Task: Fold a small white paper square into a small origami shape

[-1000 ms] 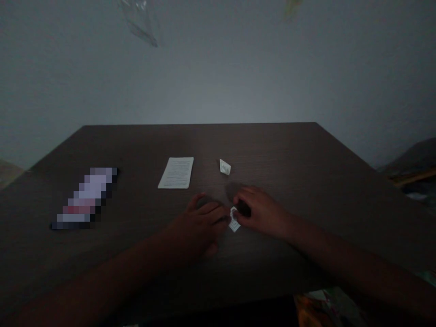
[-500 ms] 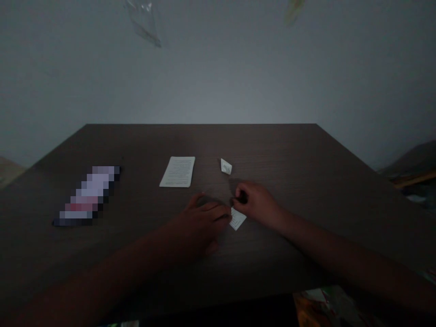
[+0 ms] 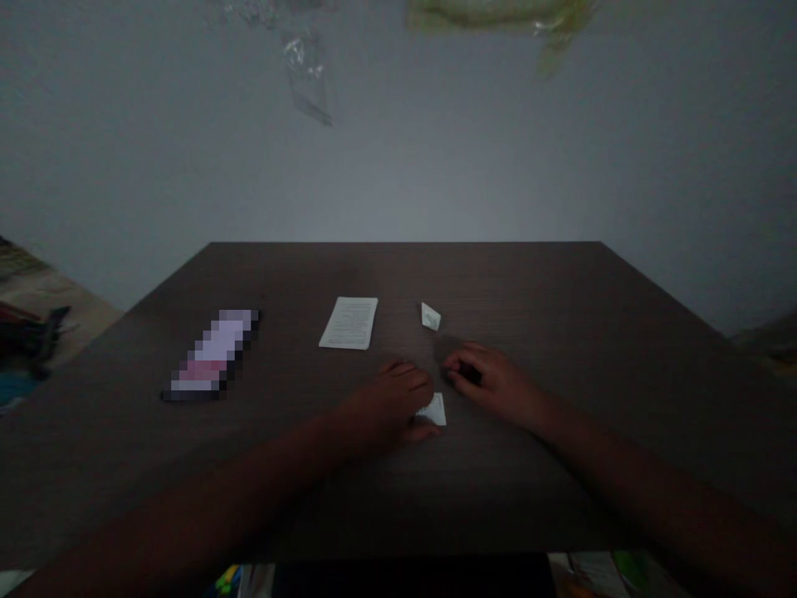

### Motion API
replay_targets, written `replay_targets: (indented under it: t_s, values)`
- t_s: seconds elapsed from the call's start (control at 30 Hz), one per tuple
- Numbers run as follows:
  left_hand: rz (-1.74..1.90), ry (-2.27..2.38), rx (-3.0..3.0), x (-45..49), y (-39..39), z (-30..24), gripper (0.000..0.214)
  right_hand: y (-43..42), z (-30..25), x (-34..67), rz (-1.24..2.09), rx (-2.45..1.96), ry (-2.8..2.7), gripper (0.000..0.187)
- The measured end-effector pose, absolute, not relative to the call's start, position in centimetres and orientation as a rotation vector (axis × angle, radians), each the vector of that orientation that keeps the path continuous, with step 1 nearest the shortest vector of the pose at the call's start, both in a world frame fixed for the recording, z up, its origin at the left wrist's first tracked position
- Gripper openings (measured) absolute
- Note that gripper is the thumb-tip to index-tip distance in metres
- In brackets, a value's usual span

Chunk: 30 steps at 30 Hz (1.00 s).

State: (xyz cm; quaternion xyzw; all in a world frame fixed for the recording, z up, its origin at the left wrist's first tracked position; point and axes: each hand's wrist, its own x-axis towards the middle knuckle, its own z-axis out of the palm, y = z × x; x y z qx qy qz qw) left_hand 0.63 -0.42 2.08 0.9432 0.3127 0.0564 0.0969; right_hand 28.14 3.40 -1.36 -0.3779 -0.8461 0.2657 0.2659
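A small white folded piece of paper [image 3: 434, 409] lies on the dark wooden table [image 3: 560, 316] between my hands. My left hand [image 3: 392, 403] rests on the table with its fingers curled over the paper's left edge, the thumb under its near corner. Just right of the paper is my right hand [image 3: 491, 384], fingers curled loosely in a pinch above the table; I cannot make out whether it holds anything. Further back lie a second small folded paper [image 3: 430, 316] and a printed white sheet [image 3: 349, 323].
A blurred-out oblong object [image 3: 212, 355] lies on the table's left side. The table's far edge meets a plain grey wall. Clear plastic [image 3: 305, 75] hangs on the wall above. Clutter shows at the far left and below the table's near edge.
The view has shifted, so everything sits further right and lower. My left hand has closed over the folded paper's left edge. My right hand has drawn slightly away from the paper.
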Motion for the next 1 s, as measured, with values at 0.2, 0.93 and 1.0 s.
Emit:
replay_targets:
  t_s: [0.2,0.93,1.0]
  values:
    - [0.224,0.816,2.864,0.5,-0.4,1.5,0.028,2.6,-1.2,27.8,0.71,-0.924,-2.35,0.008]
    - [0.511,1.147,2.514,0.0,-0.1,0.4,0.034,1.3,-1.4,26.3,0.957,-1.079,-2.145,0.022]
    - [0.528,1.2,2.54,0.1,0.2,0.1,0.031,1.2,-1.3,26.2,0.907,-1.041,-2.206,0.027]
